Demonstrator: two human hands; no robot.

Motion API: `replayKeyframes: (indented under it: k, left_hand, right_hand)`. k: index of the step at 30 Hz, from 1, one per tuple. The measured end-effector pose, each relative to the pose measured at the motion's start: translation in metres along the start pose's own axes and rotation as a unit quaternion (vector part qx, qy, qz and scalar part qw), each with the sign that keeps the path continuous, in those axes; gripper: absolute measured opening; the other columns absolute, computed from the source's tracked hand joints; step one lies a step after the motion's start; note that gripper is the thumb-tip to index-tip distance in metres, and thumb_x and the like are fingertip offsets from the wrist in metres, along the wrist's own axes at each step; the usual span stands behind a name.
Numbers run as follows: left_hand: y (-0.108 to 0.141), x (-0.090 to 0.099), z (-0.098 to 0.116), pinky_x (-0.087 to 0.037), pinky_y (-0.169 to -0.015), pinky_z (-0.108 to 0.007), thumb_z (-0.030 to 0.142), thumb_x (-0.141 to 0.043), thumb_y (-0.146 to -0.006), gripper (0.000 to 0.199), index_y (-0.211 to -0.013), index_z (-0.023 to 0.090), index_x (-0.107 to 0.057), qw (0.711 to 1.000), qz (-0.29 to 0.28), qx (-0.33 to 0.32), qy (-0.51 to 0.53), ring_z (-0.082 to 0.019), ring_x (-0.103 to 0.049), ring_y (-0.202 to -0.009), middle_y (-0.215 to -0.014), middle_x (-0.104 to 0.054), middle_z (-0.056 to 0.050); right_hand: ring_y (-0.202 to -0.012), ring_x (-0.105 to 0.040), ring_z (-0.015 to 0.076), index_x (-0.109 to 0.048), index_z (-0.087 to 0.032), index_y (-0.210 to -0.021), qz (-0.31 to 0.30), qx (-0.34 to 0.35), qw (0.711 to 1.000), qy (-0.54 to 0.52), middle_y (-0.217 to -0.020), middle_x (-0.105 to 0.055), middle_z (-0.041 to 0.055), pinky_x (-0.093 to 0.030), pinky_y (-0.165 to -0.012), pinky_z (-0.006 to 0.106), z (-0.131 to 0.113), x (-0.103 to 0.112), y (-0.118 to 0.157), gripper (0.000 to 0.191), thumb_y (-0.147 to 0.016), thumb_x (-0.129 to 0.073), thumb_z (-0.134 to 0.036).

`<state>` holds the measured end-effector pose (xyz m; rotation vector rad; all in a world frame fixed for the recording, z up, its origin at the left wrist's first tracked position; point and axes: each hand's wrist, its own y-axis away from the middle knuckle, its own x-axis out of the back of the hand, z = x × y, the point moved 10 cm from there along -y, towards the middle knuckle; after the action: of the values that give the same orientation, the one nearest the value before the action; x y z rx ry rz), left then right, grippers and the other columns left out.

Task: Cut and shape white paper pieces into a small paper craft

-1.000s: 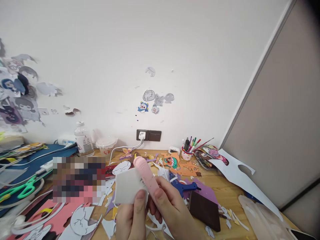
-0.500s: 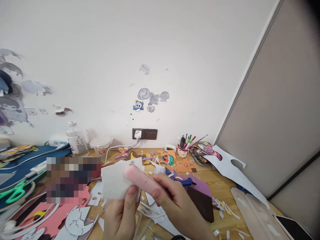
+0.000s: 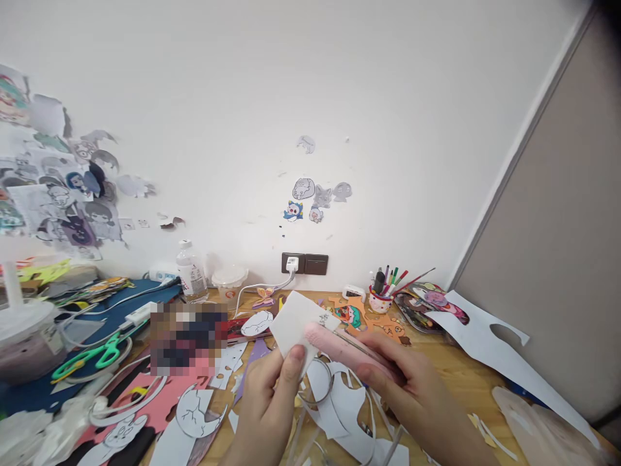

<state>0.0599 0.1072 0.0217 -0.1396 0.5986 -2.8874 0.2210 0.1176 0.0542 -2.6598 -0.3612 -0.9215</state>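
My left hand pinches a piece of white paper between thumb and fingers, one corner pointing up. A small dark drawing shows near the paper's right corner. Wrapped in my right hand is a long pink stapler with a rounded end and a metal strip along its upper edge. Its tip overlaps the right part of the paper; whether the paper lies between its jaws I cannot tell. Below my hands are cut white paper scraps and a clear roll of tape.
Green scissors lie left on a blue mat, near a lidded cup. At the back stand a bottle, a plastic tub and a pen cup. A large cut white sheet lies at right.
The view has turned left, so the desk and wall appear further right. In my left hand the paper has turned to stand on a slant, corner up. Both hands keep their hold.
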Motion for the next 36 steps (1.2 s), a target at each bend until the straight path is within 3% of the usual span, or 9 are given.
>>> replayKeyframes:
  k: [3, 7, 9, 13, 17, 20, 24, 29, 36]
  left_hand:
    - [-0.004, 0.01, -0.008, -0.021, -0.04, -0.022, 0.046, -0.042, -0.086, 0.042, -0.055, 0.02, -0.029, 0.999, 0.018, 0.029, 0.029, -0.008, -0.025, -0.046, -0.051, -0.025, 0.005]
    - [-0.01, 0.049, -0.006, -0.023, -0.04, -0.022, 0.044, -0.048, -0.084, 0.042, -0.054, 0.02, -0.03, 0.982, 0.143, 0.033, 0.12, -0.008, -0.027, -0.044, -0.05, -0.027, 0.006]
    - [-0.012, 0.062, 0.002, -0.029, -0.043, -0.023, 0.042, -0.05, -0.084, 0.039, -0.055, 0.02, -0.036, 0.975, 0.174, 0.009, 0.138, -0.01, -0.034, -0.047, -0.051, -0.034, 0.004]
    - [-0.01, 0.062, 0.009, -0.043, -0.064, -0.025, 0.043, -0.052, -0.082, 0.031, -0.065, 0.018, -0.056, 0.977, 0.175, -0.006, 0.121, -0.017, -0.052, -0.069, -0.067, -0.055, -0.002]
    - [-0.009, 0.052, 0.012, -0.041, -0.088, -0.028, 0.043, -0.05, -0.083, 0.03, -0.077, 0.017, -0.063, 0.967, 0.168, -0.025, 0.192, -0.02, -0.057, -0.091, -0.087, -0.064, -0.005]
    - [-0.012, 0.049, 0.018, -0.046, -0.081, -0.03, 0.044, -0.045, -0.086, 0.033, -0.081, 0.016, -0.062, 0.951, 0.15, -0.031, 0.27, -0.019, -0.061, -0.08, -0.079, -0.067, -0.005]
    - [-0.013, 0.043, 0.027, -0.047, -0.061, -0.026, 0.042, -0.036, -0.089, 0.034, -0.09, 0.017, -0.06, 0.942, 0.097, -0.028, 0.319, -0.016, -0.061, -0.06, -0.06, -0.066, -0.003]
    - [-0.008, 0.032, 0.03, -0.042, -0.046, -0.025, 0.038, -0.025, -0.093, 0.043, -0.093, 0.015, -0.061, 0.929, 0.06, -0.036, 0.362, -0.015, -0.054, -0.039, -0.04, -0.058, 0.0]
    - [-0.005, 0.044, 0.033, -0.043, -0.052, -0.026, 0.037, -0.03, -0.093, 0.04, -0.073, 0.017, -0.059, 0.916, 0.135, -0.083, 0.368, -0.012, -0.049, -0.038, -0.035, -0.051, 0.003]
  right_hand:
    - [-0.057, -0.053, 0.0143, -0.06, -0.025, -0.092, 0.081, 0.001, 0.996, 0.031, -0.066, -0.059, -0.0022, -0.04, -0.049, 0.021, 0.007, 0.018, -0.002, 0.036, -0.083, -0.043, -0.055]
    - [-0.063, -0.056, 0.0158, -0.056, -0.024, -0.101, 0.256, -0.023, 0.964, 0.075, -0.076, -0.063, -0.0003, -0.045, -0.054, 0.023, 0.02, 0.054, 0.002, 0.04, -0.079, -0.048, -0.056]
    - [-0.058, -0.055, 0.0151, -0.053, -0.023, -0.106, 0.284, -0.034, 0.956, 0.065, -0.073, -0.061, -0.0012, -0.046, -0.051, 0.023, 0.022, 0.055, 0.004, 0.048, -0.071, -0.059, -0.056]
    - [-0.06, -0.055, 0.0118, -0.052, -0.025, -0.108, 0.247, 0.001, 0.969, -0.016, -0.077, -0.058, -0.0025, -0.05, -0.054, 0.018, 0.01, 0.033, 0.002, 0.049, -0.068, -0.065, -0.049]
    - [-0.057, -0.055, 0.0116, -0.054, -0.026, -0.105, 0.195, 0.028, 0.98, 0.005, -0.071, -0.058, -0.0041, -0.049, -0.048, 0.016, -0.004, 0.014, 0.002, 0.043, -0.067, -0.067, -0.04]
    - [-0.054, -0.056, 0.0124, -0.055, -0.026, -0.103, 0.154, 0.087, 0.983, 0.05, -0.072, -0.062, -0.0039, -0.049, -0.047, 0.019, -0.018, 0.002, 0.003, 0.044, -0.064, -0.071, -0.036]
    - [-0.069, -0.064, 0.0178, -0.05, -0.025, -0.11, 0.121, 0.193, 0.972, 0.065, -0.089, -0.067, 0.001, -0.053, -0.06, 0.024, -0.037, -0.017, 0.009, 0.051, -0.066, -0.072, -0.039]
    - [-0.074, -0.066, 0.0216, -0.049, -0.025, -0.113, 0.101, 0.195, 0.971, 0.097, -0.094, -0.068, 0.0048, -0.055, -0.063, 0.027, -0.039, -0.03, 0.011, 0.052, -0.07, -0.068, -0.048]
    - [-0.073, -0.068, 0.0206, -0.047, -0.021, -0.112, 0.129, 0.272, 0.94, 0.16, -0.092, -0.069, 0.0059, -0.055, -0.055, 0.024, -0.056, -0.025, 0.018, 0.051, -0.073, -0.065, -0.049]
